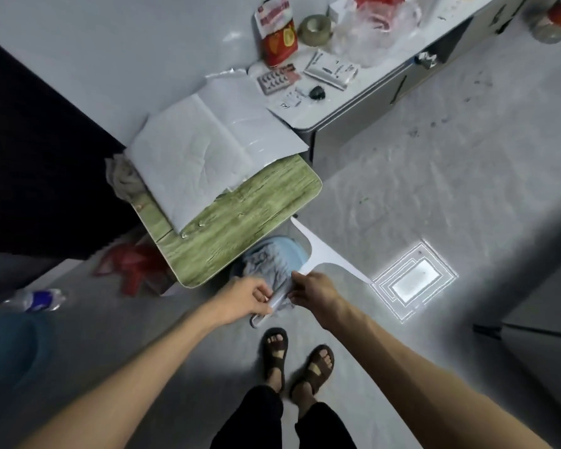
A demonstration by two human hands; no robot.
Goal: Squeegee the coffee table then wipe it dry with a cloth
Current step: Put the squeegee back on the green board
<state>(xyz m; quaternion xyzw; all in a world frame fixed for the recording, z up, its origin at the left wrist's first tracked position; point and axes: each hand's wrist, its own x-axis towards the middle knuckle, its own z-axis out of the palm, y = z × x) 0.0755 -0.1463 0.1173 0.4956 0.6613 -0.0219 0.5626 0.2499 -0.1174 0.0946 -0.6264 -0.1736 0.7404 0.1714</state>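
Bare forearms (pixel 386 346), black trousers (pixel 251 419), dark brown open-toed sandals (pixel 275 354) with paler tan straps.

Paper sheets (pixel 191 157) over coffee table's (pixel 240 215) far half

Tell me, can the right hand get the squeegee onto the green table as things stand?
Probably yes, in part. The right hand holds the squeegee just beside the table, whose near strip lies bare with nothing between. White paper sheets cover the far part, so that stretch looks blocked.
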